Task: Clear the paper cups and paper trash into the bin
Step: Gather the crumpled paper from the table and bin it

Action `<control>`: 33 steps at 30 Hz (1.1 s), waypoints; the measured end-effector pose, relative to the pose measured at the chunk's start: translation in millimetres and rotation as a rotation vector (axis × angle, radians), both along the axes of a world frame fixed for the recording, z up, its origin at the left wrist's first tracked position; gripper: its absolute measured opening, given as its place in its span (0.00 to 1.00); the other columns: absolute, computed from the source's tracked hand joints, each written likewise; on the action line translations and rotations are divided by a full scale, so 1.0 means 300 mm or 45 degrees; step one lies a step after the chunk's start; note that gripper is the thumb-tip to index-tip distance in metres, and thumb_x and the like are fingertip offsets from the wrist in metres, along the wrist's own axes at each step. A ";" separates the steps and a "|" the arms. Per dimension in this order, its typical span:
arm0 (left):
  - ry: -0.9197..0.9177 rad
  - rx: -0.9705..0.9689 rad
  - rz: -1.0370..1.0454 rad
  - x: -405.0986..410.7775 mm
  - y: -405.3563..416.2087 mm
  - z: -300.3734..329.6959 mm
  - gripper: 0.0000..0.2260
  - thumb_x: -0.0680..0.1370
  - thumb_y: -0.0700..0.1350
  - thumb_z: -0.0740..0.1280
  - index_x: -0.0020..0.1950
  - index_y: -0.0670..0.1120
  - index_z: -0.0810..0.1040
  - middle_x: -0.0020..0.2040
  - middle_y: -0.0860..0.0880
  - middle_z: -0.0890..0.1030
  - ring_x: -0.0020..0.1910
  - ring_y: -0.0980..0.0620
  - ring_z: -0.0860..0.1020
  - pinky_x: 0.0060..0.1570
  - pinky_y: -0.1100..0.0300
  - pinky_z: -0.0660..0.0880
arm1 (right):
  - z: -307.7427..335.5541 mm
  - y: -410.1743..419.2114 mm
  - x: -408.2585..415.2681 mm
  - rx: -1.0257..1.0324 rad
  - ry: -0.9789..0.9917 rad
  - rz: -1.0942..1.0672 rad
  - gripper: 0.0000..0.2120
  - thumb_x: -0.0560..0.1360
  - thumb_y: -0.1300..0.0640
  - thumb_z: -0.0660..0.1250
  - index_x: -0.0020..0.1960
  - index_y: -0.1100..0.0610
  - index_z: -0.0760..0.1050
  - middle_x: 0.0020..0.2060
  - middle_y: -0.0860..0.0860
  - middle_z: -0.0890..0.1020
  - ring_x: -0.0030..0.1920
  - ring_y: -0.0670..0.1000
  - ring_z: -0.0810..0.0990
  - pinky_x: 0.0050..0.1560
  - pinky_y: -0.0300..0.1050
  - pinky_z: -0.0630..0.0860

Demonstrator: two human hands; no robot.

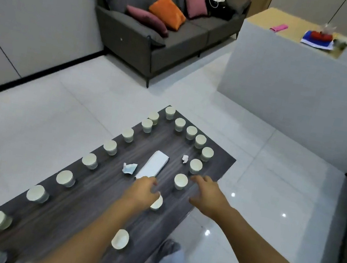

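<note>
Left hand (143, 189): fingers curled around a paper cup (157, 202). Right hand (208, 193): spread, beside another cup (180, 181). Contents not discernible.

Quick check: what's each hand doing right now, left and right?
Left hand: fingers curled round a paper cup.
Right hand: open, holding nothing, beside another cup.

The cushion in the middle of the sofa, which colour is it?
Orange. The middle cushion lies between two pink ones on the dark grey sofa, seen in the head view.
</note>
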State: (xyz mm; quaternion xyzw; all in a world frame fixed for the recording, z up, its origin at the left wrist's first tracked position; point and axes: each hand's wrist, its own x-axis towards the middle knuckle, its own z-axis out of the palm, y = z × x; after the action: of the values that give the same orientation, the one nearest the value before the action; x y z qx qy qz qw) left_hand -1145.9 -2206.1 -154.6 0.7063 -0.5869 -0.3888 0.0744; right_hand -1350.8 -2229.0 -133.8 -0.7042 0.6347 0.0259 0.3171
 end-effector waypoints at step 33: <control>0.111 0.368 0.854 -0.144 -0.899 -0.570 0.14 0.77 0.46 0.66 0.62 0.45 0.75 0.61 0.46 0.76 0.61 0.47 0.73 0.60 0.57 0.70 | -0.724 -1.272 -0.002 0.439 0.204 0.671 0.24 0.74 0.56 0.67 0.69 0.54 0.67 0.65 0.56 0.70 0.64 0.59 0.70 0.65 0.54 0.70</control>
State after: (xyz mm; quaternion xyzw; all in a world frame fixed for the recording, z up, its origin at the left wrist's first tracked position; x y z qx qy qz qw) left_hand -1188.9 -2475.8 -325.7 0.8454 -0.2580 -0.4515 0.1221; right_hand -1351.4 -2610.7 -351.1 -0.7760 0.4397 0.2697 0.3632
